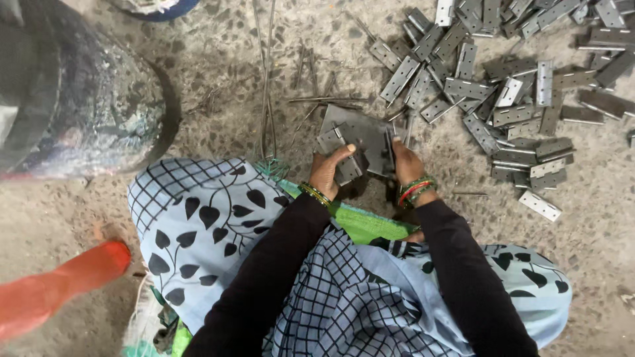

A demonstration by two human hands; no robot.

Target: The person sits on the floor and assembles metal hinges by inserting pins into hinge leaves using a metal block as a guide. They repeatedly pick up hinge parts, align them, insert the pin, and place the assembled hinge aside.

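On the speckled concrete floor [218, 79], I see my left hand [325, 173] and right hand [405, 164] clasping grey flat metal hinge plates [362, 135]; probably aligning knuckles; steady both leaves squarely.

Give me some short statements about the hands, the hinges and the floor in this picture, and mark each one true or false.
1. Both hands, the left hand and the right hand, hold grey metal hinge pieces. True.
2. The pile of hinges lies left of the person. False: it lies on the floor to the upper right.
3. Thin metal rods lie on the floor. True.
4. The wrists are bare. False: each wears coloured bangles.
5. A red object shows at the lower left. True.
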